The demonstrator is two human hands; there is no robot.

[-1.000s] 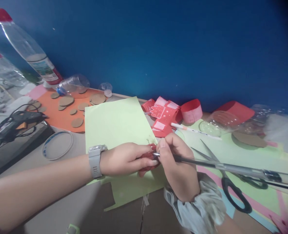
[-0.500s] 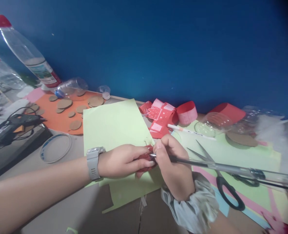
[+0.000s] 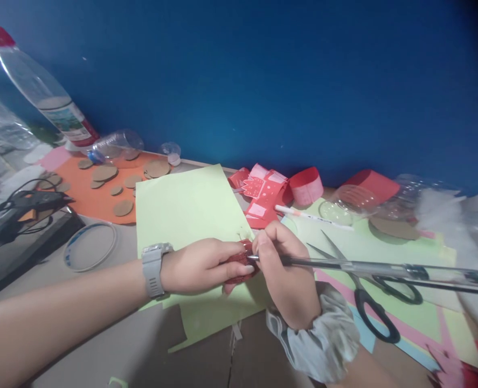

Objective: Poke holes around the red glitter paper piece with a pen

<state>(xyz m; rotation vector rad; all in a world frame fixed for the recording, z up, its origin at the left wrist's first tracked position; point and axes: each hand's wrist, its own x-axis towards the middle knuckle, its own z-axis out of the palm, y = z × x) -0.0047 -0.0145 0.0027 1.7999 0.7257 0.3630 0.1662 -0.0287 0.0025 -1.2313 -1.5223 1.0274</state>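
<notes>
Closed around a small dark-red patterned piece [image 3: 239, 273] is my left hand [image 3: 200, 267]; the fingers cover most of it, so its kind is unclear. My right hand [image 3: 285, 275] pinches a pen [image 3: 336, 263] with a clear, dark-tipped barrel stretching off to the right. The pen's metal tip points left and meets the red piece, or comes very close to it. Both hands are above light green paper sheets [image 3: 186, 207]. Open scissors [image 3: 362, 299] lie right of my right hand, partly behind the pen.
Cardboard discs [image 3: 104, 173] lie on orange paper [image 3: 77, 194] at the left. A tape roll [image 3: 69, 257] sits near my left forearm. Red paper pieces [image 3: 269, 196] and a white marker [image 3: 311, 216] are behind the hands. A plastic bottle [image 3: 47, 99] stands by the blue wall [image 3: 239, 81].
The view has shifted slightly, so objects on the right sit a little further left. Both hands keep their hold; the pen's far end appears slightly higher.
</notes>
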